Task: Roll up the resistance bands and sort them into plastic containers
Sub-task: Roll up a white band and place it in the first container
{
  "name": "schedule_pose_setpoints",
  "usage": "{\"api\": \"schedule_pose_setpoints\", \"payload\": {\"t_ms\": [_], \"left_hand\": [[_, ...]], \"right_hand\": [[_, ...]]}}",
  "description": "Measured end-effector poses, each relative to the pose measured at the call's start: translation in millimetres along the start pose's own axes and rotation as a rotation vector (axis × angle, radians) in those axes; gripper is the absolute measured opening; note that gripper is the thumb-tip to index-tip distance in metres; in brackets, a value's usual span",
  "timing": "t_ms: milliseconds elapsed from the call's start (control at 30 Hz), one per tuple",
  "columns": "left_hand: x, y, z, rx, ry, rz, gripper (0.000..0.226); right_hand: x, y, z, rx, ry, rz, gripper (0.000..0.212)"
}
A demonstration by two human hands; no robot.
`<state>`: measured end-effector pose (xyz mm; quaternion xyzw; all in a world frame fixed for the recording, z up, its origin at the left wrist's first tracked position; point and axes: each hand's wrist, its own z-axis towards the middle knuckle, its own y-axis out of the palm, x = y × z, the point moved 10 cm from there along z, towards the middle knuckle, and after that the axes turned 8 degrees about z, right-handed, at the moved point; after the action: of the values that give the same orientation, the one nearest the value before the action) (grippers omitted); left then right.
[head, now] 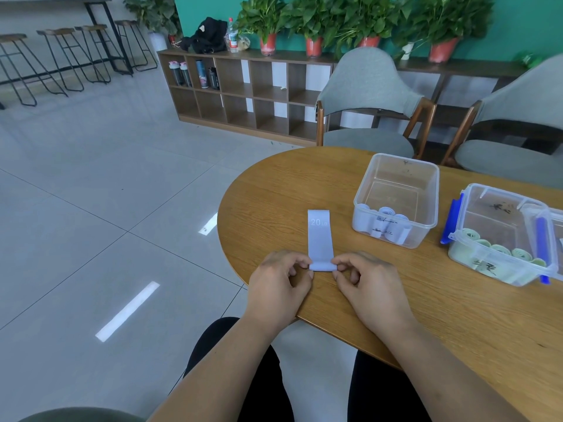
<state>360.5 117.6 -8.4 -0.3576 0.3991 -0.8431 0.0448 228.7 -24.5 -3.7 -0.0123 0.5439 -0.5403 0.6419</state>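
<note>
A pale lilac resistance band (319,236) marked "20 LB" lies flat on the wooden table (274,190), its near end curled into a small roll. My left hand (281,280) pinches the roll's left end, and my right hand (362,280) pinches its right end. To the right stands a clear plastic container (396,199) holding several rolled lilac bands. Further right a second clear container (499,236) with blue clips holds several rolled green bands.
A third container (557,239) is cut off at the right edge. Two grey chairs (371,102) stand behind the table, with a low wooden shelf (243,92) and potted plants beyond. The table's rounded edge lies just left of my hands, and grey tiled floor stretches to the left.
</note>
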Motion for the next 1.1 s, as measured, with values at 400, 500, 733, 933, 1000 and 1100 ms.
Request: {"api": "schedule_pose_setpoints", "payload": {"t_ms": [400,500,733,933,1000,1100], "left_hand": [[-1,-1,-1,0.010,-0.003,-0.035,0.014],[0,-2,-1,0.013,0.011,-0.015,0.012],[-3,3,0,0.000,-0.011,-0.007,0.018],[-9,6,3,-0.037,-0.094,-0.038,0.019],[-8,6,2,-0.034,-0.092,-0.048,0.019],[-8,6,2,-0.033,-0.096,-0.073,0.019]], "right_hand": [[2,-3,-1,0.016,0.041,0.068,0.021],[-1,-3,-1,0.017,0.014,0.030,0.016],[-1,-1,0,0.011,0.002,-0.012,0.025],[1,-1,0,0.008,0.014,-0.023,0.031],[3,-1,0,0.010,0.030,0.004,0.033],[6,0,0,0.007,0.050,0.042,0.031]]}}
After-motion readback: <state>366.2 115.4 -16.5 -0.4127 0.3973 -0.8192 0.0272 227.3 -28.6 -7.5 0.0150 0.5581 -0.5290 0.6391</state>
